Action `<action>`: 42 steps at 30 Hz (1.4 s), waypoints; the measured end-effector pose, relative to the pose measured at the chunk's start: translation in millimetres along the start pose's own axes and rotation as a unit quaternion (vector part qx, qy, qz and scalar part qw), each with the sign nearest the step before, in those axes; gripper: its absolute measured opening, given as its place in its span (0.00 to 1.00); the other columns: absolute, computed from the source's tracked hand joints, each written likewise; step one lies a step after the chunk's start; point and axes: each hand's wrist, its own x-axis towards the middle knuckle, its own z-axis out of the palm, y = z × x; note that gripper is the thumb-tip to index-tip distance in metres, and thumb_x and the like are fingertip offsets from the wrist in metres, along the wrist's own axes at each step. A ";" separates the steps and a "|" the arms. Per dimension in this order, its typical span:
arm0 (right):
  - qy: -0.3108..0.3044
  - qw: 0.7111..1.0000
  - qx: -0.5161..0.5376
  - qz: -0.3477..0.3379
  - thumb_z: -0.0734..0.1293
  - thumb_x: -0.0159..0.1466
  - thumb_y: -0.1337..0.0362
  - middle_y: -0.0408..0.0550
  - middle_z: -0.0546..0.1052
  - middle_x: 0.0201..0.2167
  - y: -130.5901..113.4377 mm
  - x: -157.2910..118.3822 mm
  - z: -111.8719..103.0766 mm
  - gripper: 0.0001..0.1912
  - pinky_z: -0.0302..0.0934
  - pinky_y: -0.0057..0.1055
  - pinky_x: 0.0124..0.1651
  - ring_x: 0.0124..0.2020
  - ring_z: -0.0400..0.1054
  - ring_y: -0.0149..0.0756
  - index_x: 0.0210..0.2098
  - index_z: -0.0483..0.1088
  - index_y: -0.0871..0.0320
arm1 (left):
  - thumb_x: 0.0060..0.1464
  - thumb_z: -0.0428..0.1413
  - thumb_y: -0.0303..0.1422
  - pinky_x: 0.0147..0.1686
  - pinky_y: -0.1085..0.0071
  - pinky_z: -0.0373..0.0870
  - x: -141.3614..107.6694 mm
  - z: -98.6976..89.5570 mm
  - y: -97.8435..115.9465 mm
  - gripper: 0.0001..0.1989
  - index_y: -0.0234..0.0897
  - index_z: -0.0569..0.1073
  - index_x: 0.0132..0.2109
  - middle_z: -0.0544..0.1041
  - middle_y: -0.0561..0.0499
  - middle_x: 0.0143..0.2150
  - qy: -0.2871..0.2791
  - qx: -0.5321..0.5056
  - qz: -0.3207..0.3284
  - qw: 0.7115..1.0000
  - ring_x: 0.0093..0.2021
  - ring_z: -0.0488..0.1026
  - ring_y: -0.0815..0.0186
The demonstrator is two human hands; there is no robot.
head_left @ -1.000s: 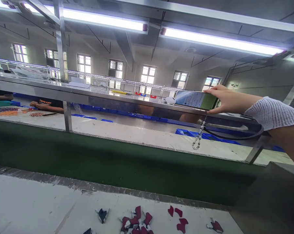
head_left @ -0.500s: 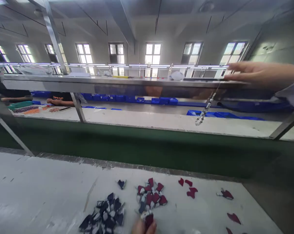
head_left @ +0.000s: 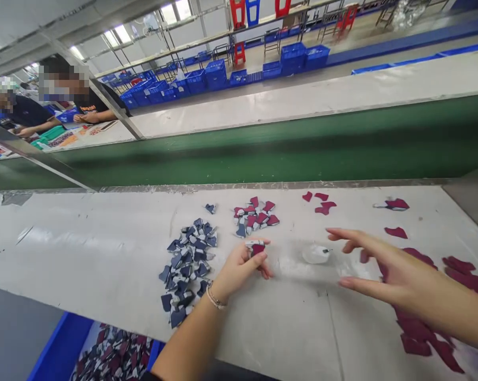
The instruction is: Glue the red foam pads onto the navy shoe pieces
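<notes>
My left hand is closed around a small maroon-and-white fabric piece, gripped between thumb and fingers. Over the table's right side, my right hand is open, fingers and thumb spread with nothing between them. Left of its fingertips sits a small whitish translucent dish with a dark tip at its rim. Behind my left hand lies a pile of maroon-and-white pieces. A larger pile of navy-and-white pieces is to its left. Flat maroon cutouts lie partly hidden under my right forearm.
Below the table's front edge, a blue bin holds many maroon and navy pieces. Loose maroon scraps and one maroon-and-white piece lie toward the back. A green partition runs behind. Two people sit beyond it at far left.
My right hand has come down from the raised metal shelf to above the table. The view has tilted downward. My left hand still grips the maroon-and-white piece.
</notes>
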 end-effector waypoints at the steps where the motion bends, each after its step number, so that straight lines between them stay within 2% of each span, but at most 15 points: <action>1: -0.020 0.999 0.030 0.002 0.73 0.49 0.33 0.39 0.79 0.58 -0.6 4.0 12.7 0.39 0.76 0.59 0.45 0.46 0.78 0.61 0.60 0.68 0.21 | 0.56 0.61 0.57 0.32 0.70 0.73 0.8 1.4 0.3 0.33 0.33 0.70 0.54 0.81 0.49 0.26 0.005 -0.002 0.001 1.000 0.26 0.77 0.65; 4: -0.056 0.995 0.081 -0.007 0.71 0.57 0.37 0.49 0.78 0.60 -1.0 19.5 40.6 0.36 0.75 0.54 0.49 0.47 0.77 0.56 0.61 0.72 0.40 | 0.58 0.58 0.59 0.32 0.70 0.73 3.5 4.5 -0.2 0.30 0.35 0.69 0.48 0.81 0.49 0.27 0.042 0.002 0.011 0.999 0.25 0.77 0.67; 7: -0.073 0.992 0.101 -0.032 0.69 0.60 0.42 0.51 0.79 0.57 3.2 31.0 58.6 0.28 0.74 0.49 0.51 0.52 0.75 0.54 0.55 0.76 0.47 | 0.56 0.60 0.59 0.31 0.72 0.71 4.2 4.9 -0.8 0.29 0.35 0.70 0.43 0.82 0.48 0.29 0.093 0.026 0.027 0.995 0.26 0.76 0.68; 12: -0.080 0.989 0.116 -0.049 0.68 0.62 0.46 0.53 0.79 0.56 12.2 32.5 70.2 0.23 0.73 0.48 0.51 0.55 0.73 0.55 0.51 0.77 0.49 | 0.57 0.58 0.60 0.31 0.73 0.70 5.7 -6.1 5.6 0.29 0.35 0.71 0.43 0.81 0.49 0.28 0.173 0.087 0.032 0.981 0.26 0.75 0.69; 17: -0.084 0.988 0.122 -0.051 0.68 0.63 0.45 0.53 0.78 0.55 13.0 29.8 69.5 0.22 0.73 0.46 0.49 0.52 0.74 0.52 0.51 0.77 0.49 | 0.64 0.42 0.63 0.28 0.70 0.68 18.0 -26.7 23.5 0.35 0.34 0.74 0.43 0.76 0.51 0.21 0.229 0.185 0.008 0.956 0.22 0.72 0.66; 21: -0.080 0.987 0.123 -0.058 0.68 0.63 0.46 0.52 0.78 0.55 12.7 30.3 69.7 0.21 0.73 0.47 0.50 0.54 0.73 0.54 0.50 0.77 0.48 | 0.66 0.38 0.62 0.31 0.68 0.66 31.7 -35.1 35.3 0.36 0.37 0.74 0.33 0.72 0.51 0.18 0.260 0.307 -0.007 0.916 0.24 0.71 0.63; 23: -0.079 0.988 0.121 -0.061 0.68 0.63 0.46 0.52 0.78 0.54 13.4 30.4 70.3 0.20 0.72 0.48 0.50 0.54 0.73 0.54 0.50 0.77 0.48 | 0.66 0.40 0.62 0.32 0.67 0.63 38.3 -34.3 38.9 0.35 0.39 0.71 0.26 0.72 0.49 0.19 0.256 0.377 -0.021 0.890 0.25 0.71 0.61; 25: -0.076 0.988 0.120 -0.061 0.68 0.63 0.45 0.52 0.78 0.54 14.5 30.4 71.0 0.21 0.72 0.48 0.51 0.54 0.72 0.55 0.50 0.76 0.48 | 0.65 0.44 0.61 0.33 0.67 0.60 43.7 -31.2 41.5 0.34 0.39 0.69 0.23 0.74 0.47 0.22 0.259 0.442 -0.035 0.858 0.28 0.72 0.59; 27: -0.075 0.988 0.118 -0.061 0.67 0.63 0.45 0.52 0.78 0.55 15.7 30.6 71.6 0.22 0.72 0.48 0.51 0.54 0.72 0.55 0.51 0.76 0.48 | 0.66 0.46 0.59 0.34 0.67 0.59 46.2 -28.4 43.7 0.31 0.39 0.71 0.27 0.77 0.46 0.26 0.283 0.493 -0.047 0.821 0.32 0.74 0.57; 30: -0.078 0.988 0.116 -0.062 0.67 0.63 0.44 0.53 0.78 0.55 17.6 31.0 72.3 0.23 0.71 0.48 0.52 0.55 0.72 0.55 0.52 0.76 0.49 | 0.68 0.45 0.55 0.38 0.67 0.61 40.7 -31.4 47.1 0.26 0.40 0.74 0.37 0.81 0.45 0.34 0.325 0.543 -0.060 0.772 0.38 0.76 0.55; 33: -0.080 0.988 0.114 -0.060 0.67 0.64 0.43 0.53 0.78 0.55 19.4 31.4 72.9 0.24 0.71 0.48 0.51 0.54 0.73 0.54 0.52 0.76 0.49 | 0.69 0.47 0.48 0.45 0.64 0.65 23.1 -46.8 50.6 0.20 0.40 0.76 0.42 0.82 0.45 0.42 0.360 0.580 -0.058 0.729 0.45 0.77 0.54; 36: -0.082 0.989 0.113 -0.055 0.67 0.64 0.42 0.53 0.77 0.56 20.6 31.7 73.8 0.25 0.72 0.48 0.51 0.54 0.73 0.54 0.53 0.76 0.49 | 0.68 0.50 0.42 0.55 0.57 0.65 0.5 -69.0 52.0 0.14 0.39 0.77 0.46 0.80 0.42 0.51 0.388 0.608 -0.058 0.690 0.56 0.73 0.49; 38: -0.083 0.989 0.112 -0.053 0.67 0.64 0.42 0.52 0.77 0.56 20.7 31.7 73.9 0.25 0.71 0.48 0.51 0.53 0.73 0.53 0.53 0.76 0.49 | 0.66 0.53 0.41 0.58 0.53 0.64 -11.5 -81.8 50.6 0.14 0.39 0.78 0.48 0.78 0.40 0.56 0.387 0.621 -0.064 0.678 0.62 0.68 0.45; 42: -0.083 0.989 0.109 -0.052 0.67 0.63 0.41 0.52 0.77 0.55 20.1 30.2 72.1 0.25 0.72 0.47 0.50 0.53 0.73 0.53 0.52 0.76 0.49 | 0.65 0.56 0.44 0.59 0.50 0.65 -20.4 -91.3 44.2 0.16 0.43 0.77 0.53 0.77 0.43 0.59 0.334 0.638 -0.067 0.691 0.62 0.70 0.47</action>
